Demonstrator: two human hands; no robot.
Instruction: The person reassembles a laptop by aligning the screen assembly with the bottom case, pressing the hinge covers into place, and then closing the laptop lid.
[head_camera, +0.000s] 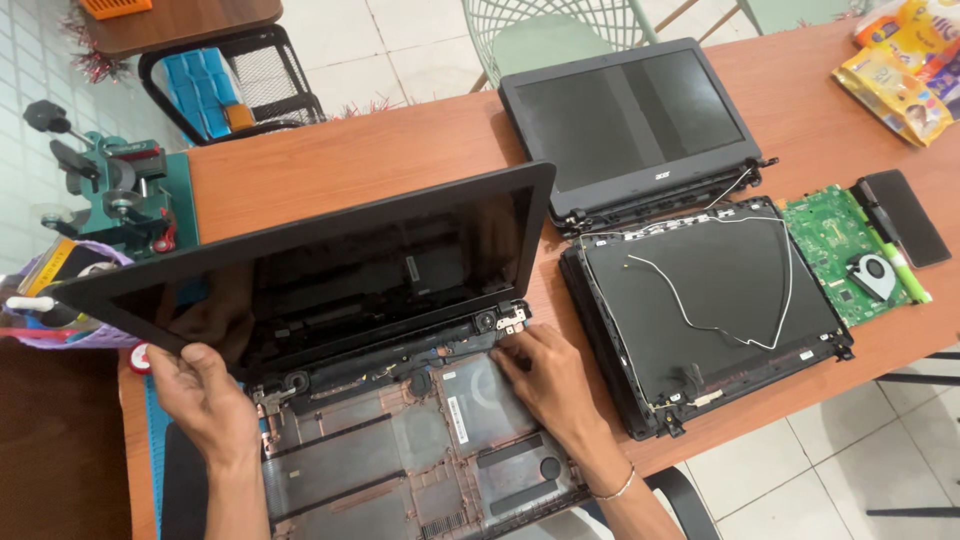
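Observation:
A stripped black laptop lies in front of me, its screen panel (330, 250) raised and its bare base shell (400, 450) showing empty bays. My left hand (205, 395) grips the lower left edge of the screen panel near the left hinge. My right hand (545, 380) rests flat on the base, fingertips at the right hinge (510, 320). A thin bracelet circles my right wrist.
On the wooden table (380, 150) lie a second laptop screen (630, 120), a black lid shell with white antenna wires (705, 300), a green motherboard with fan (850, 255), a dark phone (905, 215) and snack packets (900, 70). A green vise (115, 195) stands left.

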